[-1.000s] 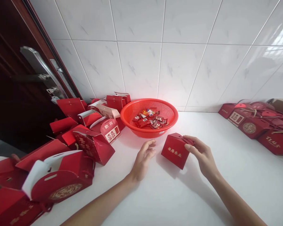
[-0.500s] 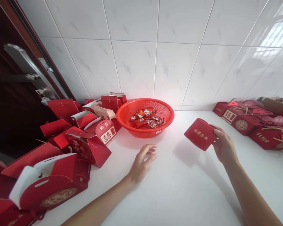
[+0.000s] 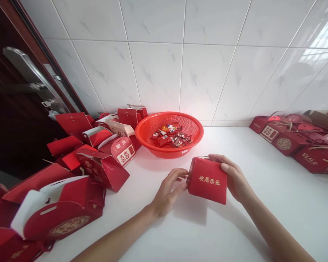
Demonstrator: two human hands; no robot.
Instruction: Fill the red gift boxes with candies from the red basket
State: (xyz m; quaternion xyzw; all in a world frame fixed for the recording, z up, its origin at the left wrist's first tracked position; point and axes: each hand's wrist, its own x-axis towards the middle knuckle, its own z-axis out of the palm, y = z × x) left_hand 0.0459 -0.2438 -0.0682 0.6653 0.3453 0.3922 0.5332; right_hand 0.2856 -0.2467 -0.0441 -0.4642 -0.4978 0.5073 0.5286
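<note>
A small red gift box with gold lettering is held up above the white tabletop, slightly tilted. My right hand grips its right side, with the thumb on the front face and the other fingers at the top edge and behind. At the box's left edge, my left hand has its thumb and curled fingers closed on the side. Just beyond the hands stands a red plastic basket containing several wrapped candies.
Several red gift boxes with open tops crowd the left side. More red boxes, closed and with rope handles, are grouped at the right. A white tiled wall rises behind the tabletop. A dark door with a metal handle is at far left.
My right hand has brought the red box leftward and nearer, turning its lettered face toward me. My left hand, empty before, now meets the box's left edge.
</note>
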